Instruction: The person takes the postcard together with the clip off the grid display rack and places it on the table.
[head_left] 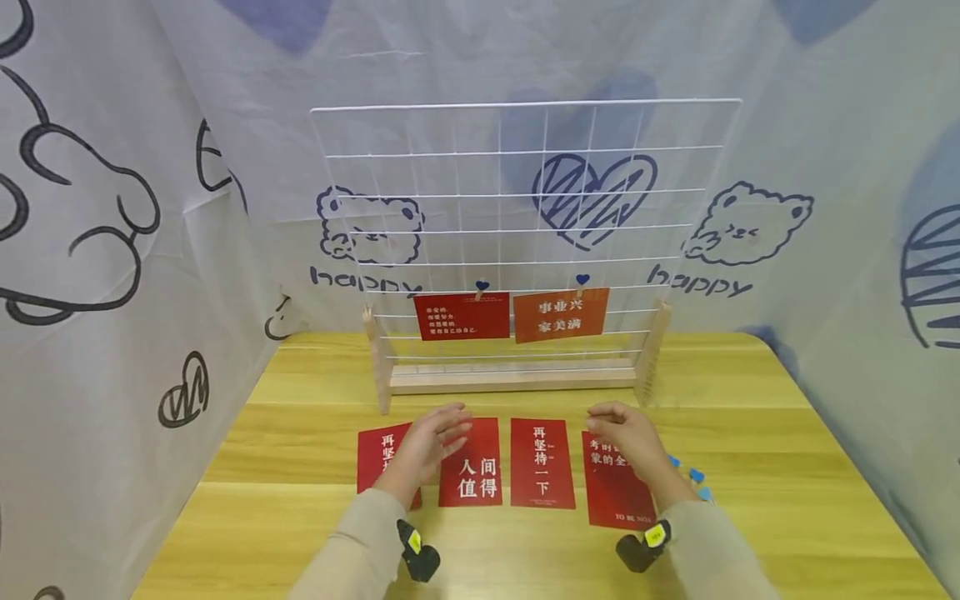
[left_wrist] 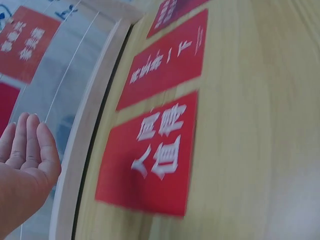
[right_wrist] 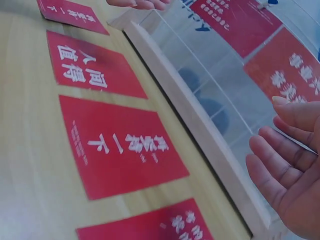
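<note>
My left hand (head_left: 431, 442) hovers with fingers loosely extended between the leftmost red card (head_left: 372, 450) and the red card with large white characters (head_left: 470, 479). Nothing is in its palm, as the left wrist view confirms. On the other side my right hand (head_left: 628, 435) is held over the rightmost red card (head_left: 615, 492), partly covering it; its fingers (right_wrist: 272, 172) are relaxed and hold nothing. Between the hands lies another red card (head_left: 542, 467). A red card (head_left: 461, 318) and an orange-red card (head_left: 562, 317) hang on the white wire grid (head_left: 525, 196).
Small heart-topped clips (head_left: 482, 287) fasten the hanging cards. The grid stands in a wooden base (head_left: 513, 379) at the back of the wooden table (head_left: 247, 508). Small blue pieces (head_left: 697, 476) lie beside the right forearm. A patterned white cloth (head_left: 247, 192) surrounds the table.
</note>
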